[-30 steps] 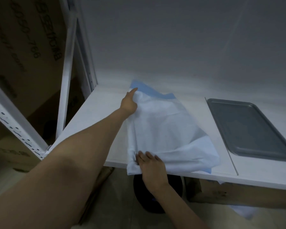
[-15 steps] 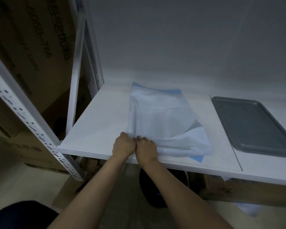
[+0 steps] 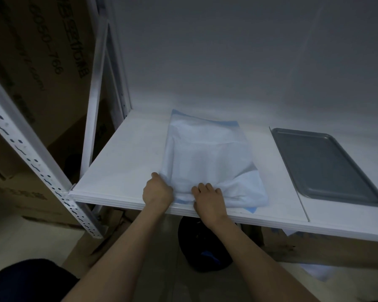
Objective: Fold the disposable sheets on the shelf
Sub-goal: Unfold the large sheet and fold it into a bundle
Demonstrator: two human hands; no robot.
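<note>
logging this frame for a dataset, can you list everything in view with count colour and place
disposable sheet: one, white over blue, partly folded, mid shelf near front edge
shelf: one, white board
tray: one, grey, right on shelf, apart from the sheet
upright posts: white, perforated, left side
cardboard boxes: brown, printed, behind posts at left
dark round object: one, black, floor under shelf
left hand: grips sheet's near left corner
right hand: fingers on sheet's near edge

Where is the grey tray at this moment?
In the head view, the grey tray lies flat on the white shelf at the right, apart from the disposable sheet to its left.
</note>
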